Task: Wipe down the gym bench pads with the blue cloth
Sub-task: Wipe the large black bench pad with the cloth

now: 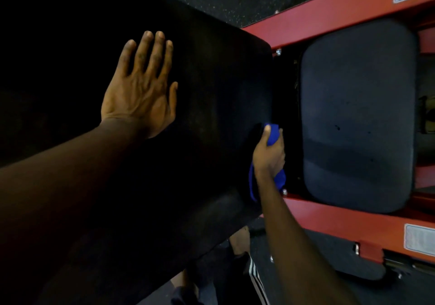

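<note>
Left hand (141,92) flat on back pad (211,81), right hand (269,154) gripping blue cloth (273,135)

- Person is wearing a dark leg garment (226,269); shorts or trousers, cannot tell.
- Narrow white stripes (256,278) are running side by side down it.
- Left hand (141,97) and right hand (269,156) are showing bare, forearms likewise.

Right hand (268,158) covers most of the blue cloth (273,137).
</note>
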Demonstrator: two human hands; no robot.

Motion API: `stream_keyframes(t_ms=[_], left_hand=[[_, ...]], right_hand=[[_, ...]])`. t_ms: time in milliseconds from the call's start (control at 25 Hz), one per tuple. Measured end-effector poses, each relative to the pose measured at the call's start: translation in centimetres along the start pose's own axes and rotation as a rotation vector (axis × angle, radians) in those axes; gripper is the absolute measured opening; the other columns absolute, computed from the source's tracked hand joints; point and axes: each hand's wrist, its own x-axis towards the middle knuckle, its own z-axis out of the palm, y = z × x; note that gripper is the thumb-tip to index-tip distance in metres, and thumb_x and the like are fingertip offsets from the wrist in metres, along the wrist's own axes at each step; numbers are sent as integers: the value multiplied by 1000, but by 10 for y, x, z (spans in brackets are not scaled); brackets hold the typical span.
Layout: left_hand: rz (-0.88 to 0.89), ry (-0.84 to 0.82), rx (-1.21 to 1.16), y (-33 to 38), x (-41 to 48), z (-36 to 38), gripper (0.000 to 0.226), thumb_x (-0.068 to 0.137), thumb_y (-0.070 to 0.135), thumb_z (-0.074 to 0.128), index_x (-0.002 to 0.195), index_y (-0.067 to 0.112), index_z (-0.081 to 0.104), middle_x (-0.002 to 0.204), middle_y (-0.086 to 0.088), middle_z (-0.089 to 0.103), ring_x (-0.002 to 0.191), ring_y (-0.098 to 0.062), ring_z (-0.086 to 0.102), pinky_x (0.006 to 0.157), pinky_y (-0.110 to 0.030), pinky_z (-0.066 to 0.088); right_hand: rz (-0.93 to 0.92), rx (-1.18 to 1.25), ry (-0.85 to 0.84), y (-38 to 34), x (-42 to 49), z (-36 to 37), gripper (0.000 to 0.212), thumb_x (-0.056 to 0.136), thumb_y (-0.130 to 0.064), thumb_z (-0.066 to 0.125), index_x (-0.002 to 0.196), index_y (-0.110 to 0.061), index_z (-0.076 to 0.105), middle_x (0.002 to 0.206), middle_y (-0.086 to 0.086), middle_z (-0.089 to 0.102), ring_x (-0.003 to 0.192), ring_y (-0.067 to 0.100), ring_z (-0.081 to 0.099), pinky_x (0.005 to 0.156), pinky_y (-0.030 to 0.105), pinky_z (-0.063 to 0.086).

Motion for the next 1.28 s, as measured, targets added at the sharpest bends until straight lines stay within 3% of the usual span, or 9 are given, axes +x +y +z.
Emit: stream_keyframes(t_ms=[240, 400, 520, 640, 760, 880, 960, 1160, 1280], left_hand=[[16, 9, 40, -1, -1, 4, 69, 104, 43, 13, 161, 4, 2, 169, -16, 4, 157, -30, 0, 126, -46, 2], [12, 14, 50, 0, 1, 5, 70, 103, 44, 13, 161, 5, 4, 169, -16, 5, 157, -30, 2, 126, -47, 5], [11, 53, 51, 0, 1, 8, 70, 103, 43, 18, 160, 4, 8, 169, -16, 10, 156, -30, 6, 125, -48, 7], [22, 59, 28, -1, 0, 6, 70, 103, 42, 24, 160, 3, 14, 167, -18, 15, 155, -32, 10, 124, -49, 9], [19, 76, 15, 1, 0, 3, 69, 103, 41, 27, 159, 3, 17, 167, -19, 17, 155, -32, 12, 125, -49, 10], [41, 88, -29, 1, 1, -1, 66, 104, 37, 33, 157, 0, 22, 165, -21, 22, 154, -33, 17, 125, -49, 11], [86, 78, -46, 0, -4, -1, 63, 103, 31, 38, 155, -3, 27, 163, -23, 26, 152, -35, 22, 124, -50, 15], [73, -23, -141, 22, -36, -5, 68, 102, 38, 33, 155, -4, 26, 163, -25, 24, 153, -37, 19, 125, -49, 15], [118, -90, -208, 69, -87, -2, 65, 102, 40, 23, 154, 4, 35, 162, -24, 27, 152, -37, 22, 124, -52, 13]], right_hand=[[102, -49, -98, -36, 74, 2, 74, 100, -70, 31, 133, -10, 60, 132, 19, 64, 122, 39, 59, 101, 42, 44], [137, -93, -47, 33, 27, -16, 71, 100, -68, 35, 135, -10, 60, 131, 23, 64, 120, 43, 60, 97, 44, 45], [131, 2, -3, 80, -28, -19, 72, 96, -73, 37, 144, -23, 54, 138, 11, 63, 124, 38, 60, 98, 43, 47], [-37, 92, 25, 88, -100, -23, 77, 91, -78, 32, 148, -29, 50, 151, -5, 54, 137, 21, 53, 107, 33, 43], [-339, 173, -108, 77, -190, -30, 61, 99, -70, 38, 147, -36, 51, 158, -19, 41, 148, 4, 35, 118, 28, 33], [-603, 153, -325, 76, -233, -37, 58, 102, -64, 45, 152, -35, 45, 163, -20, 32, 153, 6, 24, 124, 26, 19], [-761, 126, -348, 83, -208, -33, 60, 102, -60, 48, 153, -30, 45, 164, -12, 33, 154, 10, 25, 125, 29, 21], [-488, 110, -263, 76, -115, -27, 62, 100, -59, 45, 154, -28, 43, 162, -8, 37, 152, 9, 28, 121, 35, 32], [-230, 93, -151, 66, -71, -21, 62, 102, -59, 45, 152, -22, 46, 157, 1, 47, 145, 22, 42, 114, 35, 36]])
